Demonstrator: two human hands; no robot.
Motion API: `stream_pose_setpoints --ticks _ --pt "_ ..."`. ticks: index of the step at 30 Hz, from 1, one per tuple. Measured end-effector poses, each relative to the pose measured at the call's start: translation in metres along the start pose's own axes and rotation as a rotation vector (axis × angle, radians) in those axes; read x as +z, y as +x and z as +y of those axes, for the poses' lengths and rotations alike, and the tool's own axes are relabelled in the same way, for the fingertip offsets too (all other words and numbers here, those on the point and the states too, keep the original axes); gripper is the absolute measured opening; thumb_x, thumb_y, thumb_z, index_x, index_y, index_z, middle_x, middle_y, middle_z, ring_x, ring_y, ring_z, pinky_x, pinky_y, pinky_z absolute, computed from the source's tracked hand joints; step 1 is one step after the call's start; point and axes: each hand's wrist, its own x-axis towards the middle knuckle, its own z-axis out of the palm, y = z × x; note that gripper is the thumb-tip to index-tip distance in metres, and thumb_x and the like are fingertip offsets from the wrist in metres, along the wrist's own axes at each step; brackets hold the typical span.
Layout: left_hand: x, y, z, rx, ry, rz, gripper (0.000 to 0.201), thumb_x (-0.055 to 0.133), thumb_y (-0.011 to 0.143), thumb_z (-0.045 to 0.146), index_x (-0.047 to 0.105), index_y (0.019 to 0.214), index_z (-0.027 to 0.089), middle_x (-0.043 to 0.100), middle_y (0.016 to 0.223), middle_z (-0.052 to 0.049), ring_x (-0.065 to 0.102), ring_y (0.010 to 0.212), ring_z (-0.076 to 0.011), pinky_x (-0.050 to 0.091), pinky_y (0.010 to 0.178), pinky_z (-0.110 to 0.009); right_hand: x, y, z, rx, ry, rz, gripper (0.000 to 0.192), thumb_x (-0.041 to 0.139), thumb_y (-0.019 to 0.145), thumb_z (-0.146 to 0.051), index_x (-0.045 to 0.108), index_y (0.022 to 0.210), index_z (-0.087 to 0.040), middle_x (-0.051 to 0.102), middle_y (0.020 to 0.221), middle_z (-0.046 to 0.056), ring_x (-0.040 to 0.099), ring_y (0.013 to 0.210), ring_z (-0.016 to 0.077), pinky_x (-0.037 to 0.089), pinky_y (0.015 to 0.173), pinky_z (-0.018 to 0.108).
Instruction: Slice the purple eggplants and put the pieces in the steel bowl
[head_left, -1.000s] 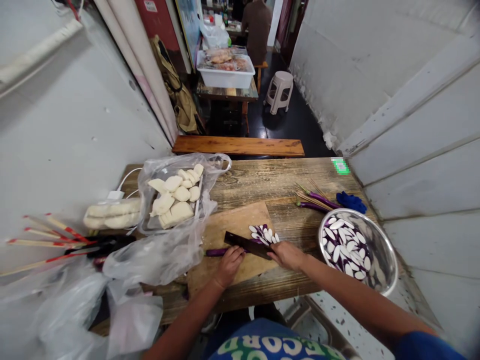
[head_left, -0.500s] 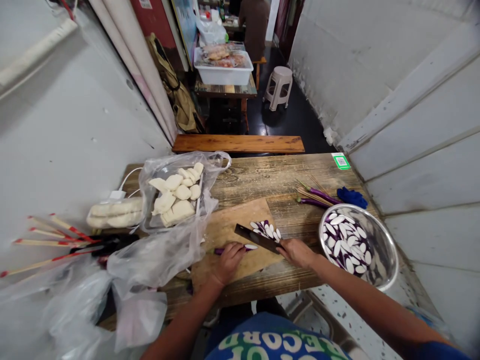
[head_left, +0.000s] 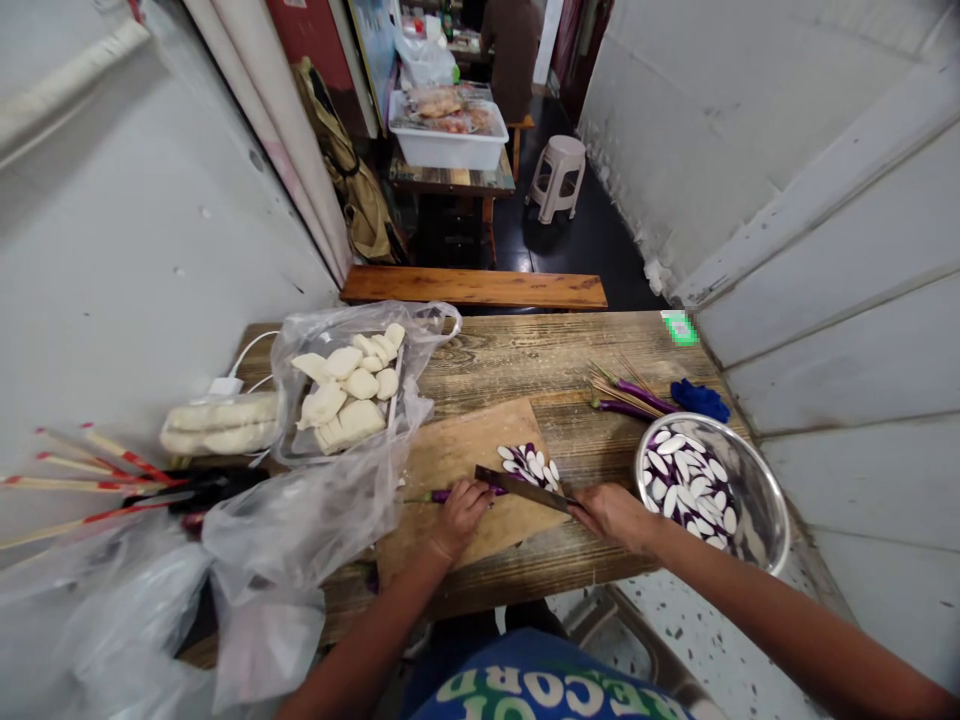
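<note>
Pinning a thin purple eggplant [head_left: 442, 494] flat on the cutting board [head_left: 465, 470], the left hand [head_left: 459, 518] curls over it; right hand [head_left: 613, 515] wraps closed around the knife [head_left: 525, 487], blade beside cut slices [head_left: 529, 464].

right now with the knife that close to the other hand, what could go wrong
The left hand pins the short eggplant stub right beside the knife, so a slip could nick the fingers. The cutting board nears the table edge and might shift. The slices crowd the blade.
</note>
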Motion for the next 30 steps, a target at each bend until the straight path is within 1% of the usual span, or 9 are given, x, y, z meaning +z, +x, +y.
stream_pose_setpoints --ticks 4,8,13,15,18,20,24,27,30 --pt "0.002 -0.003 -0.001 -0.005 0.02 -0.007 0.021 0.046 0.086 0.009 0.06 0.102 0.013 0.06 0.096 -0.009 0.051 0.089 -0.0178 0.046 0.079 -0.037 -0.003 0.0 0.007 -0.027 -0.01 -0.027 0.033 0.033 0.092 -0.033 0.059 0.084 -0.013 0.065 0.076 0.01 0.062 0.068 0.0193 0.033 0.057 0.026" --pt "0.007 -0.007 -0.004 0.025 0.0 0.002 0.024 0.043 0.086 0.007 0.059 0.105 0.012 0.059 0.098 -0.011 0.051 0.093 -0.0182 0.047 0.081 -0.037 -0.004 0.01 0.004 -0.019 -0.048 -0.058 0.033 0.033 0.092 -0.033 0.059 0.085 -0.013 0.066 0.078 0.01 0.061 0.068 0.019 0.034 0.058 0.025" --pt "0.003 -0.008 -0.005 0.06 0.004 0.04 0.025 0.045 0.085 0.006 0.058 0.105 0.01 0.059 0.101 -0.012 0.049 0.101 -0.0205 0.047 0.086 -0.04 0.011 0.034 -0.012 0.011 -0.037 -0.062 0.034 0.033 0.092 -0.033 0.059 0.087 -0.013 0.066 0.084 0.012 0.062 0.075 0.0212 0.037 0.063 0.026" --pt "-0.002 -0.008 -0.005 0.068 -0.004 0.014 0.027 0.044 0.086 0.007 0.056 0.11 0.01 0.058 0.104 -0.012 0.048 0.103 -0.0205 0.048 0.086 -0.041 0.019 0.037 -0.014 0.044 0.004 -0.037 0.033 0.033 0.092 -0.033 0.059 0.088 -0.012 0.065 0.085 0.012 0.062 0.077 0.0211 0.038 0.065 0.026" --pt "-0.008 -0.009 -0.005 0.073 -0.007 -0.045 0.031 0.041 0.088 0.008 0.052 0.116 0.011 0.056 0.107 -0.011 0.048 0.103 -0.0203 0.048 0.087 -0.041 0.025 0.03 -0.01 0.068 0.081 0.016 0.032 0.033 0.093 -0.031 0.058 0.09 -0.011 0.065 0.087 0.012 0.062 0.08 0.0202 0.038 0.068 0.025" --pt "-0.01 -0.011 -0.006 0.068 -0.008 -0.037 0.029 0.041 0.088 0.009 0.053 0.114 0.013 0.057 0.106 -0.011 0.049 0.102 -0.0201 0.049 0.087 -0.041 0.022 0.022 -0.007 0.04 0.077 0.018 0.033 0.032 0.093 -0.031 0.058 0.09 -0.011 0.065 0.086 0.011 0.062 0.079 0.0201 0.037 0.066 0.026" --pt "-0.011 -0.012 -0.006 0.078 0.022 -0.019 0.029 0.039 0.088 0.01 0.054 0.113 0.016 0.057 0.107 -0.009 0.049 0.105 -0.02 0.049 0.088 -0.041 0.007 0.014 -0.008 -0.031 0.006 -0.012 0.034 0.032 0.093 -0.033 0.059 0.087 -0.013 0.065 0.081 0.01 0.062 0.073 0.02 0.035 0.061 0.026" --pt "-0.01 -0.015 -0.007 0.1 0.052 -0.007 0.029 0.04 0.088 0.009 0.053 0.113 0.015 0.058 0.107 -0.008 0.048 0.106 -0.02 0.049 0.089 -0.04 -0.003 0.014 -0.007 -0.037 -0.016 -0.033 0.034 0.033 0.092 -0.033 0.059 0.084 -0.013 0.066 0.08 0.01 0.062 0.071 0.0201 0.034 0.059 0.026" --pt "-0.009 -0.017 -0.007 0.104 0.059 -0.003 0.03 0.04 0.087 0.008 0.054 0.112 0.015 0.058 0.107 -0.008 0.048 0.107 -0.0207 0.049 0.089 -0.039 -0.007 0.018 -0.005 -0.031 -0.032 -0.065 0.033 0.034 0.092 -0.032 0.06 0.083 -0.013 0.066 0.08 0.011 0.062 0.071 0.0206 0.033 0.058 0.026"
